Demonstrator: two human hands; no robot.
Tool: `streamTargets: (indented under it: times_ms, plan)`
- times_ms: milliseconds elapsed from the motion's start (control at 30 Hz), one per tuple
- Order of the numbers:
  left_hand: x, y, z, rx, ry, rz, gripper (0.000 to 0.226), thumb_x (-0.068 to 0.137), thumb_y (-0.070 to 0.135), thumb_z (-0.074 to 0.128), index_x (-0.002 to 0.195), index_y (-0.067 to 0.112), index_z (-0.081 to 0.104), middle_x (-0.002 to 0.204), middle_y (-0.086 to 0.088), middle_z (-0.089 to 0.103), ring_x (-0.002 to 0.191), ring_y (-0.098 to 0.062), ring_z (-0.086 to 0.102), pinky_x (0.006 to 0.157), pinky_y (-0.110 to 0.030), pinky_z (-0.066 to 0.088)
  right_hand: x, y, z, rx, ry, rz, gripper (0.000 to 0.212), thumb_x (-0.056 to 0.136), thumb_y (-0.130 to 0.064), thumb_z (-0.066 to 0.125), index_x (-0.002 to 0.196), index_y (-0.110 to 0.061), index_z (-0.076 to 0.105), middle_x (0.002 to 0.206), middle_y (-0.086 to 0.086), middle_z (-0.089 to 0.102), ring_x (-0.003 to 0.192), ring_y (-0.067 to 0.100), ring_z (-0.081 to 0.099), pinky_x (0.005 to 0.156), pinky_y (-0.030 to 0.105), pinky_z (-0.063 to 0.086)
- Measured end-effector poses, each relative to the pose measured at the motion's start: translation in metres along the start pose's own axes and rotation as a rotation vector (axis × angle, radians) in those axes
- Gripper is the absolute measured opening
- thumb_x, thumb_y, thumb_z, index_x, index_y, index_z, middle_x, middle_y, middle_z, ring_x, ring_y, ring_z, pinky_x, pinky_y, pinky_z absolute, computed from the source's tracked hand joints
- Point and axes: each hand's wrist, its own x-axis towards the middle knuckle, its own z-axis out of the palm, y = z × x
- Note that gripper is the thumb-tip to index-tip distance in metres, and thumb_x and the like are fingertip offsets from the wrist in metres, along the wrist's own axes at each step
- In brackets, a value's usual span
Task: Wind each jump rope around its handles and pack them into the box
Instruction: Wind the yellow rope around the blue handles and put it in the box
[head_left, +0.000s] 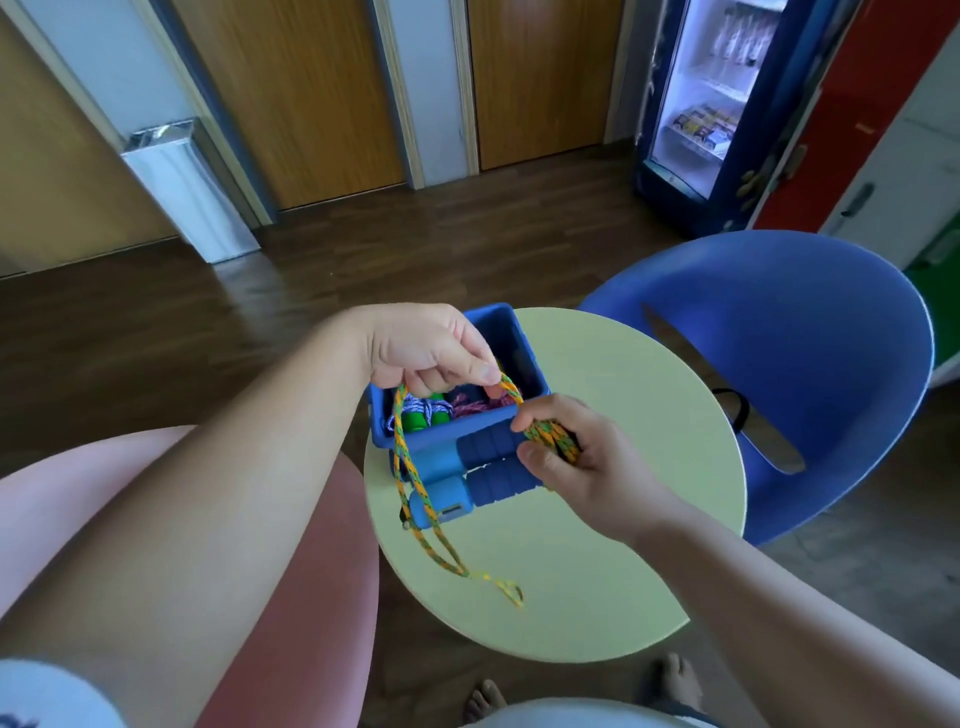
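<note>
A round pale-green surface (649, 519) stood on a dark wooden floor, with a blue chair (810, 322) beyond it and a lit drinks fridge (701, 98) against the far wall. From my end of the feed I saw the blue box (511, 332) near the surface's far left edge; inside lay a rope with green handles (423, 417) and a pinkish rope (475, 404). Just in front of the box, the right hand (582, 462) gripped two blue handles (488, 460) side by side, its fingers curled over several turns of the orange-and-green rope (548, 434) wound at their end. The left hand (423, 348), above the box, pinched a strand of that rope between thumb and fingers. A loop hung from it past the handles' lighter ends, its tail lying on the surface. I could not tell whether the handles touched the surface
</note>
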Motion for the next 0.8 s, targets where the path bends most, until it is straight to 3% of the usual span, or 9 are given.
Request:
streamTargets:
  times_ms: [133, 233, 433, 500, 567, 700, 800]
  plan:
    - [0.001, 0.009, 0.000, 0.191, -0.106, -0.138, 0.020, 0.100, 0.020, 0.064, 0.096, 0.010, 0.080, 0.059, 0.002, 0.028, 0.051, -0.013, 0.013, 0.044, -0.022, 0.011, -0.001, 0.010, -0.010, -0.158, -0.033, -0.003, 0.026, 0.093, -0.012, 0.067, 0.107, -0.035, 0.064, 0.097, -0.003, 0.058, 0.083, 0.011, 0.053, 0.071, 0.018, 0.043]
    - [0.001, 0.022, 0.003, 0.235, -0.165, -0.218, 0.024, 0.105, 0.022, 0.058, 0.104, 0.008, 0.078, 0.063, 0.001, 0.034, 0.047, -0.009, 0.020, 0.040, -0.019, 0.017, 0.001, 0.017, -0.020, -0.179, -0.030, 0.018, 0.029, 0.093, -0.011, 0.067, 0.105, -0.037, 0.064, 0.095, -0.002, 0.057, 0.080, 0.012, 0.052, 0.069, 0.021, 0.044]
    - [0.012, 0.020, 0.006, 0.020, 0.087, -0.015, 0.016, 0.100, 0.013, 0.065, 0.112, 0.015, 0.076, 0.058, 0.003, 0.038, 0.050, -0.012, 0.019, 0.048, -0.029, 0.012, -0.002, 0.019, -0.048, -0.064, 0.003, -0.004, 0.021, 0.092, -0.018, 0.063, 0.102, -0.036, 0.063, 0.099, 0.006, 0.059, 0.071, 0.024, 0.053, 0.063, 0.033, 0.048]
    - [0.015, 0.013, 0.008, -0.029, 0.105, -0.046, 0.015, 0.098, 0.011, 0.067, 0.105, 0.019, 0.078, 0.060, 0.000, 0.041, 0.048, -0.011, 0.019, 0.047, -0.025, 0.011, -0.002, 0.021, -0.056, -0.089, -0.014, -0.011, 0.025, 0.093, -0.015, 0.064, 0.103, -0.037, 0.063, 0.100, 0.007, 0.058, 0.072, 0.026, 0.053, 0.063, 0.036, 0.049]
    - [0.013, 0.012, 0.012, -0.036, 0.044, -0.122, 0.016, 0.100, 0.010, 0.064, 0.103, 0.016, 0.077, 0.062, -0.001, 0.041, 0.045, -0.009, 0.019, 0.043, -0.020, 0.012, 0.000, 0.026, -0.063, -0.191, -0.058, -0.010, 0.031, 0.093, -0.013, 0.065, 0.104, -0.041, 0.062, 0.099, 0.005, 0.055, 0.074, 0.027, 0.055, 0.066, 0.041, 0.052]
    - [0.008, 0.022, 0.016, -0.004, -0.146, -0.205, 0.028, 0.106, 0.011, 0.050, 0.129, 0.010, 0.067, 0.069, 0.002, 0.043, 0.041, -0.003, 0.022, 0.036, -0.014, 0.017, 0.002, 0.036, -0.069, -0.272, -0.087, 0.020, 0.029, 0.093, -0.017, 0.065, 0.107, -0.042, 0.061, 0.100, 0.000, 0.053, 0.078, 0.026, 0.058, 0.070, 0.043, 0.054]
    - [0.006, 0.027, 0.017, -0.052, -0.135, -0.203, 0.035, 0.109, 0.010, 0.045, 0.140, 0.021, 0.058, 0.073, 0.001, 0.047, 0.041, -0.002, 0.026, 0.036, -0.013, 0.019, 0.005, 0.039, -0.072, -0.264, -0.040, 0.048, 0.028, 0.094, -0.017, 0.066, 0.104, -0.043, 0.061, 0.099, 0.001, 0.054, 0.074, 0.024, 0.055, 0.067, 0.037, 0.052]
